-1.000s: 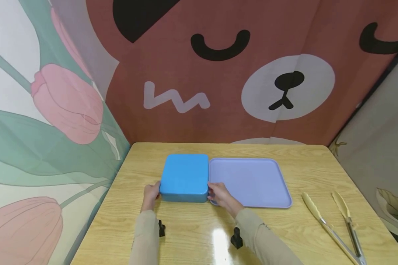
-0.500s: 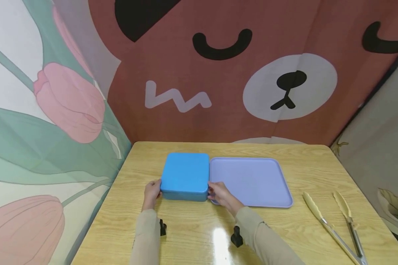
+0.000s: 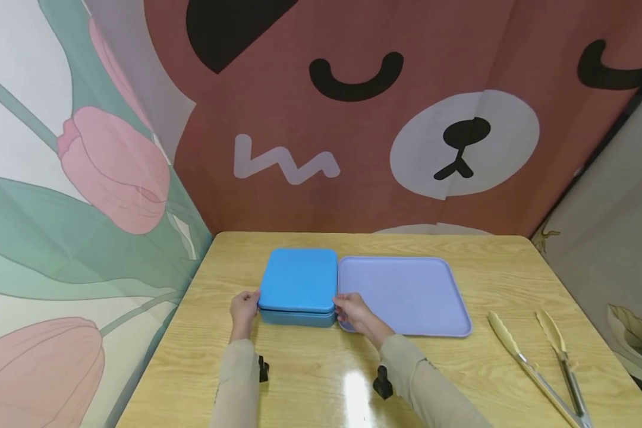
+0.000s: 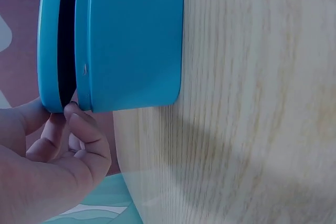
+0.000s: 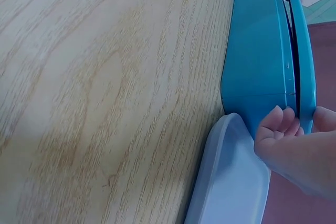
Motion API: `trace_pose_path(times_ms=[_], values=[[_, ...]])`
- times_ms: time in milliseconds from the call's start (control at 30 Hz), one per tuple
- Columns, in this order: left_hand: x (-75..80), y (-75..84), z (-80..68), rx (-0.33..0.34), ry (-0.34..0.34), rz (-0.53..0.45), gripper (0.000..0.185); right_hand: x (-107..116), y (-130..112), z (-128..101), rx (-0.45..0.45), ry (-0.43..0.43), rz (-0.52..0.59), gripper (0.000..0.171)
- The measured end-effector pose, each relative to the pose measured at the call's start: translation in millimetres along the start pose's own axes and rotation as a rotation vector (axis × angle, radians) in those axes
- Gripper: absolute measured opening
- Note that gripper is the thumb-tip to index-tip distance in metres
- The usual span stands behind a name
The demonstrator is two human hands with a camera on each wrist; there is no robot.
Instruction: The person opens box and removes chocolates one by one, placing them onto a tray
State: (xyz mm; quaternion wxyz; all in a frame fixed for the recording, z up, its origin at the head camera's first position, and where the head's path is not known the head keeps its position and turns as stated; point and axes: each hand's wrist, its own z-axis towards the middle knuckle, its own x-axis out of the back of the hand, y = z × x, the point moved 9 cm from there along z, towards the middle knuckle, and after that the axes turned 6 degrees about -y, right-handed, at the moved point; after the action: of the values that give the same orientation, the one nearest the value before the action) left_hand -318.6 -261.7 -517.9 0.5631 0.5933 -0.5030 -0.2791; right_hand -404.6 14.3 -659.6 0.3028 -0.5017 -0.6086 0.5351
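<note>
A blue box point(image 3: 297, 318) sits on the wooden table, its brighter blue lid point(image 3: 299, 278) raised a little along the front so that a dark gap shows. My left hand point(image 3: 244, 310) pinches the lid's front left corner between thumb and curled fingers, plain in the left wrist view, where the box wall point(image 4: 134, 40) stands beside it. At the front right corner my right hand point(image 3: 357, 312) pinches the lid's edge point(image 5: 304, 61), thumb on top and fingers below. The inside of the box is hidden.
A lavender tray point(image 3: 401, 294) lies right against the box's right side. Farther right rest open metal tongs point(image 3: 537, 377) with cream-coloured tips. A patterned cloth point(image 3: 278, 119) hangs behind the table's back edge, with another at the left.
The lid was seated flush on the box in the earlier frames. Its front edge has now come up in both hands. Tray and tongs stay where they were.
</note>
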Motion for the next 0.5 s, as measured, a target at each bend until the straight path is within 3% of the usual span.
trace_pose_path(times_ms=[100,167,233,333,500], values=[[0.5,-0.4,-1.3,0.007,0.016,-0.019,0.021,44,98,84,-0.002,-0.016,0.025,0.028],[0.7,-0.1,-1.7,0.006,0.027,-0.031,0.021,65,140,121,-0.025,0.009,0.019,0.037],[1.0,0.5,-2.2,0.004,0.036,-0.047,0.021,75,160,139,-0.028,0.01,0.026,0.045],[1.3,-0.7,-2.8,0.017,0.046,-0.068,0.022,74,157,138,-0.03,0.01,0.046,0.051],[2.3,-1.9,-3.6,0.026,0.066,-0.085,0.023,45,93,84,-0.002,0.018,0.059,0.043]])
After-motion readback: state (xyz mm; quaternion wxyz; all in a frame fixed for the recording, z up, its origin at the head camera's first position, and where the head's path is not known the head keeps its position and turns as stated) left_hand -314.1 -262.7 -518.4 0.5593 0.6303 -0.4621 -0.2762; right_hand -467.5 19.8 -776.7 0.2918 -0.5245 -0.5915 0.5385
